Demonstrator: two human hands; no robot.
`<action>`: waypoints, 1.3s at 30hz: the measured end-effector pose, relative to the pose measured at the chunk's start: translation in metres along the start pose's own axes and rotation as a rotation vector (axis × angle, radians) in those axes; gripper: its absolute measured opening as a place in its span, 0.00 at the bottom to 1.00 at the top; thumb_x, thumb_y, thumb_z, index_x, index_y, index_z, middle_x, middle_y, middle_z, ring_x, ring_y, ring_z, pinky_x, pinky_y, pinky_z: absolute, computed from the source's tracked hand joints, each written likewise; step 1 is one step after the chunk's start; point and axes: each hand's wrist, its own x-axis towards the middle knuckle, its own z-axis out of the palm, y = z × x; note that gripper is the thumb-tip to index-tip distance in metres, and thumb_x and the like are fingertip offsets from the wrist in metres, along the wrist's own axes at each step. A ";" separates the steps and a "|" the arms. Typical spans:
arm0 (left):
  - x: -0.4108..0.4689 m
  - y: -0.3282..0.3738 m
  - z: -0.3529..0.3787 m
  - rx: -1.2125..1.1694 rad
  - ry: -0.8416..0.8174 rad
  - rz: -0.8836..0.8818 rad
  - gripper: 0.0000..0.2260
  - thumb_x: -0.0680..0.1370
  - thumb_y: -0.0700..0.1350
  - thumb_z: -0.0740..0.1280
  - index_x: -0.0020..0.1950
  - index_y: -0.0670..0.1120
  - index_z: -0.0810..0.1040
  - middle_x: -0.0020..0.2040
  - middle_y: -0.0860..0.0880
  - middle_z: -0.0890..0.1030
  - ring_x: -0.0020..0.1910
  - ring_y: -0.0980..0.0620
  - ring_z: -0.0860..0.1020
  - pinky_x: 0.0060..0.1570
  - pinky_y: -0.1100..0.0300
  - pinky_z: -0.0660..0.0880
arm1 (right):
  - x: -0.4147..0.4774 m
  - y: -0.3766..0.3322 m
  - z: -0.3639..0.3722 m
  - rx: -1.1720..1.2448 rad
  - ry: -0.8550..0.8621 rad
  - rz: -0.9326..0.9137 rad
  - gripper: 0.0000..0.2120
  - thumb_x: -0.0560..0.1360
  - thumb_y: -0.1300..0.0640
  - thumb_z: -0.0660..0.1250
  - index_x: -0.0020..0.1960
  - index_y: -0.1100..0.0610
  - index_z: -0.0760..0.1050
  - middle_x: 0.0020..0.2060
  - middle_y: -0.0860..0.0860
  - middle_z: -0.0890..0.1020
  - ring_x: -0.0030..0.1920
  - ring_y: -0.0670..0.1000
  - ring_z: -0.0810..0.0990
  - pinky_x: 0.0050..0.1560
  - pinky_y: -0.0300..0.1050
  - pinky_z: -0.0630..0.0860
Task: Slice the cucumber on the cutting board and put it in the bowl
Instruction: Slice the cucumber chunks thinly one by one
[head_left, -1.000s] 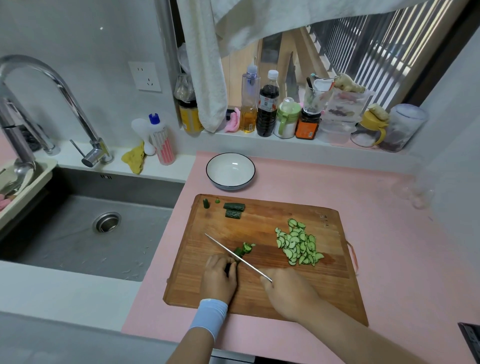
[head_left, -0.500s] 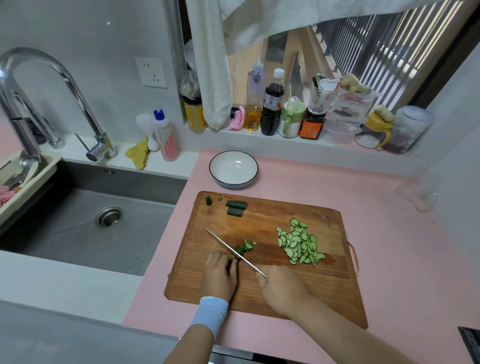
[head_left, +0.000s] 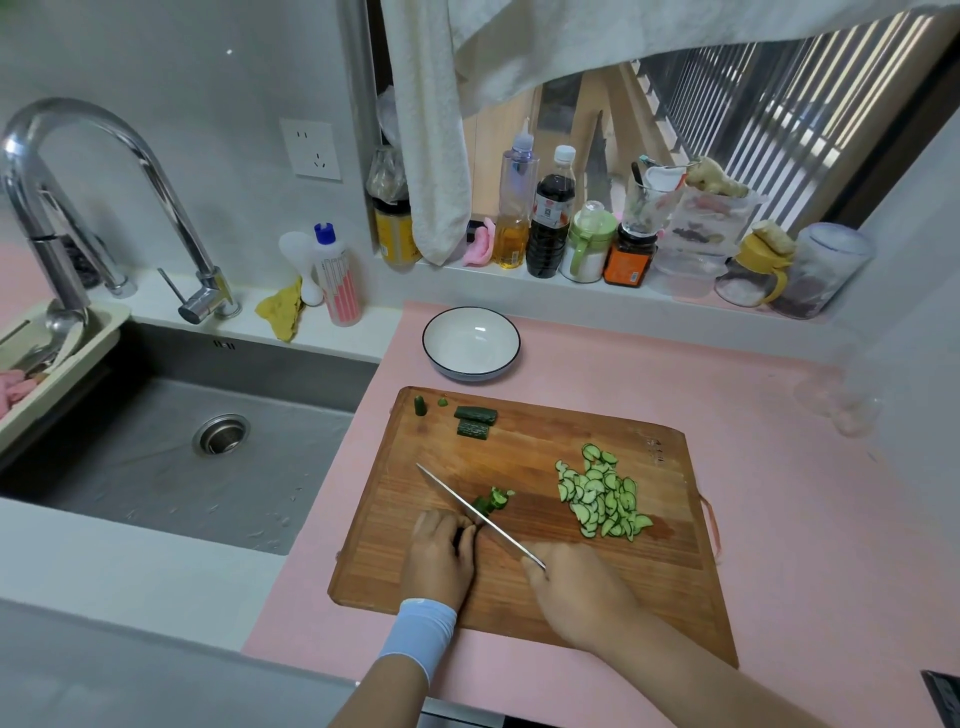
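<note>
On the wooden cutting board (head_left: 524, 597) my left hand (head_left: 440, 556) holds down a short piece of cucumber (head_left: 485, 505), mostly hidden under its curled fingers. My right hand (head_left: 579, 592) grips the handle of a knife (head_left: 480, 517), whose blade lies across the cucumber right beside my left fingers. A few fresh slices lean at the cucumber's far end. A pile of thin half-round slices (head_left: 600, 493) lies on the board's right side. Two dark cucumber chunks (head_left: 474, 421) and small end bits (head_left: 420, 405) sit near the board's far left corner. The white bowl (head_left: 470, 343) stands empty behind the board.
The board rests on a pink mat (head_left: 779, 519). A steel sink (head_left: 171, 457) with a tall faucet (head_left: 78, 171) lies to the left. Bottles and jars (head_left: 587, 234) line the window ledge behind the bowl. A towel (head_left: 431, 130) hangs above the ledge.
The knife and both hands stay at the same spot on the board; the blade works through the cucumber piece, and my left fingers cover a bit more of it. The view shifted slightly.
</note>
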 end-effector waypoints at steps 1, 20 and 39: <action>0.000 0.000 0.000 -0.001 -0.002 0.004 0.08 0.71 0.36 0.75 0.38 0.45 0.78 0.38 0.51 0.76 0.42 0.54 0.71 0.47 0.69 0.66 | 0.002 -0.001 0.000 0.002 -0.004 -0.001 0.16 0.81 0.49 0.57 0.35 0.49 0.68 0.31 0.46 0.75 0.34 0.50 0.74 0.34 0.48 0.66; -0.002 -0.001 0.001 0.030 0.013 0.005 0.09 0.70 0.35 0.75 0.38 0.44 0.76 0.38 0.49 0.76 0.42 0.52 0.70 0.46 0.66 0.67 | 0.005 -0.007 0.006 -0.043 0.008 -0.018 0.11 0.81 0.49 0.55 0.47 0.49 0.75 0.38 0.49 0.82 0.41 0.54 0.80 0.41 0.50 0.76; -0.002 0.001 -0.003 -0.012 0.012 0.021 0.07 0.69 0.34 0.75 0.39 0.43 0.80 0.38 0.50 0.76 0.42 0.55 0.70 0.48 0.72 0.64 | 0.010 -0.013 0.006 0.029 -0.044 0.058 0.16 0.81 0.49 0.57 0.36 0.52 0.69 0.32 0.48 0.78 0.36 0.54 0.77 0.36 0.47 0.69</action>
